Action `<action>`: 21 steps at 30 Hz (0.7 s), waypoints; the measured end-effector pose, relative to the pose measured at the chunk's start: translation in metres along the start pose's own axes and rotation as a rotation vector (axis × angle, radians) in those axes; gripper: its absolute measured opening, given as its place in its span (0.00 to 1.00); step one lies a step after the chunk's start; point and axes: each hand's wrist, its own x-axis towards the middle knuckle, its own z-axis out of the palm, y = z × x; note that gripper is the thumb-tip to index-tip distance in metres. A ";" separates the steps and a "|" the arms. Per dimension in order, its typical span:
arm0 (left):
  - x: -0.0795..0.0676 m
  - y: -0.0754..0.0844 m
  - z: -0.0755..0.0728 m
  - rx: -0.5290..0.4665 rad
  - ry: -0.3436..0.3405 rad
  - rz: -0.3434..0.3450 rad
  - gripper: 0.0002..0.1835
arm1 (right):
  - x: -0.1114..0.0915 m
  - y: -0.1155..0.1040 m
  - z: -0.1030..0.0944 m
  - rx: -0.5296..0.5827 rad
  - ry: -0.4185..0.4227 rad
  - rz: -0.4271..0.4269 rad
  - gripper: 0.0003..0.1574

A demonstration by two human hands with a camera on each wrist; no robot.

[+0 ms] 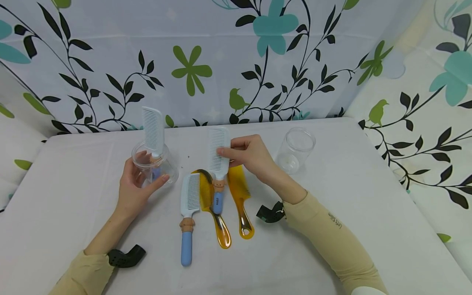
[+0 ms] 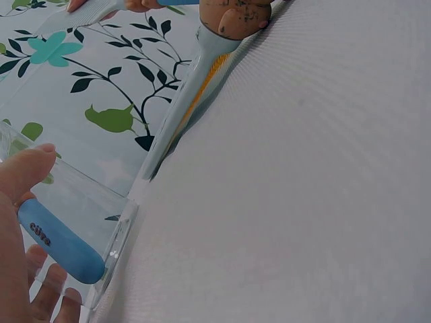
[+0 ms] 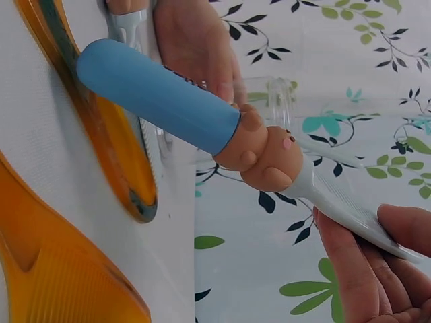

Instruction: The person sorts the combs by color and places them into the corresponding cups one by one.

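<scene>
Over wht cloth (image 1: 302, 254), L hand (image 1: 132, 190) grips clear rnd jar (image 1: 167, 164), R hand (image 1: 254, 156) pinches pale toothed comb (image 1: 218, 167).

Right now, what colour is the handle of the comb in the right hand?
The handle is blue, clearest in the right-wrist view.

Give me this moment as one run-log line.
left hand: grips clear jar, comb inside | right hand: pinches second comb | table: third comb, two amber combs, another jar
</scene>
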 end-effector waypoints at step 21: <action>0.000 0.001 -0.001 -0.020 0.000 -0.001 0.43 | 0.001 0.000 -0.003 0.138 0.125 -0.065 0.16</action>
